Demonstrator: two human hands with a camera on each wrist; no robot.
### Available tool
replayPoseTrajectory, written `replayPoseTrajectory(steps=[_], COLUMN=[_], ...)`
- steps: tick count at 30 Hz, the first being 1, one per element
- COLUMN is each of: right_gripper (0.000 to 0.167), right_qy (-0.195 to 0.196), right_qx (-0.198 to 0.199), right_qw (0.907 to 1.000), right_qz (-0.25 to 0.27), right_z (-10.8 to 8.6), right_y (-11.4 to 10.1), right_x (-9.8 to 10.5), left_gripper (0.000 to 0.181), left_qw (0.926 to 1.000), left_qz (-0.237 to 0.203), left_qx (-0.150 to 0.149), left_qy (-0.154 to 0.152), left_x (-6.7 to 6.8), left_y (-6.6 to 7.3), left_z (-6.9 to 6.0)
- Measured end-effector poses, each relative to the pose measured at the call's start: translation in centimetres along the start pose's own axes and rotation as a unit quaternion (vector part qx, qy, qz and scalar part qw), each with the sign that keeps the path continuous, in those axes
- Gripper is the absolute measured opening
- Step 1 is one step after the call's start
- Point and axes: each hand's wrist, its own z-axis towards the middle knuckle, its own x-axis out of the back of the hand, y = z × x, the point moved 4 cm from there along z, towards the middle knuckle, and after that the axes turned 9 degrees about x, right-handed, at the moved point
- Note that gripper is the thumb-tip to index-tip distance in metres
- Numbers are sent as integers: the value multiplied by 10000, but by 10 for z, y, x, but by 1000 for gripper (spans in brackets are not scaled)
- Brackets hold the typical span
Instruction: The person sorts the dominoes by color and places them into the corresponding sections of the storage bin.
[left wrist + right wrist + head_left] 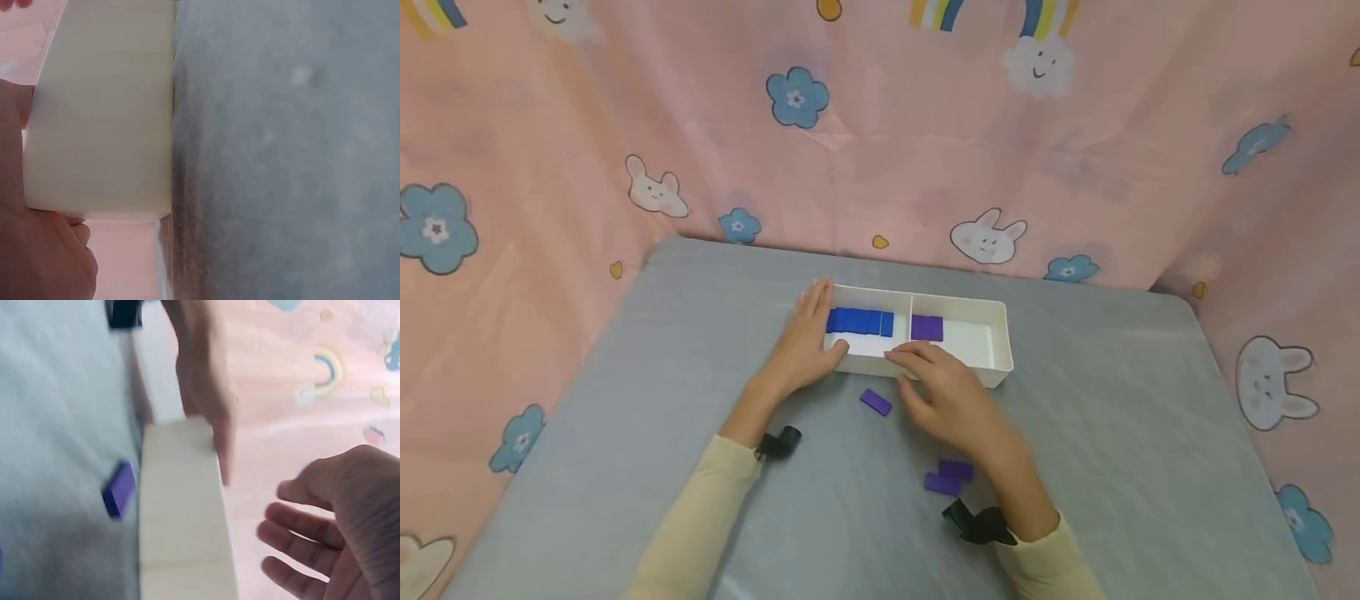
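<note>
A white two-compartment box [970, 369] sits on the grey cloth. My left hand [805, 346] holds its left end, fingers along the end wall and thumb over the front rim. The left wrist view shows the box's pale outer wall [103, 119] beside that hand. Above the front wall, near the divider, hovers my right hand [951, 400]; its fingers are loosely bent and apart, with nothing seen between them. Blue tiles [857, 322] lie in a row in the left compartment. Purple tiles [927, 327] lie against the divider in the right one.
One loose purple tile [876, 402] lies in front of the box. Two more purple tiles [948, 477] lie nearer, by the right wrist. A pink patterned curtain [880, 167] hangs behind the grey-covered table [1112, 467].
</note>
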Motion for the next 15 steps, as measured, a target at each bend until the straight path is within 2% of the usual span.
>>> replayPoseTrajectory(steps=[6,15], right_gripper=[29,30], right_qy=[-563,-1098], right_qx=[364,299], right_qw=[9977,9935], right_qz=[100,48], right_z=[3,-4], right_y=[-9,-4], right_x=[-30,-58], left_gripper=[95,95], left_qw=[9999,9999], left_qz=[64,64], left_qx=[35,-45], left_qy=[113,106], left_x=[0,-1], left_y=[-1,0], left_z=[-1,0])
